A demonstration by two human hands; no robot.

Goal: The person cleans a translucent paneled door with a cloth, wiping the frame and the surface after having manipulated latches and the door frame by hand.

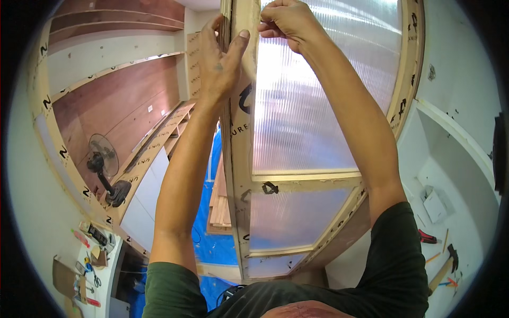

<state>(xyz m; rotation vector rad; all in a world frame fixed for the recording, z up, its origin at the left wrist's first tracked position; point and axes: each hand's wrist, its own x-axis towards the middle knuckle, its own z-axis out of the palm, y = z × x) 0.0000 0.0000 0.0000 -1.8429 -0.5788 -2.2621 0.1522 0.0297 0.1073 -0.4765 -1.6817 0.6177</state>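
A tall door frame (242,153), wrapped in tan printed covering, stands upright before me with ribbed translucent panels (302,122) set in it. My left hand (220,66) clasps the frame's left upright near the top, thumb on the front face and fingers round the outer edge. Higher and to the right, my right hand (290,24) is closed in a pinch where the upright meets the upper panel. Whatever lies between those fingertips is hidden or too small to make out. Both arms are raised.
A black fan (106,169) stands on a covered ledge at left. Scissors (96,279) and other small tools crowd a white counter below it. Blue sheeting (217,249) and wooden boards (220,204) lie on the floor. At right, a hammer (445,267) rests on a white surface.
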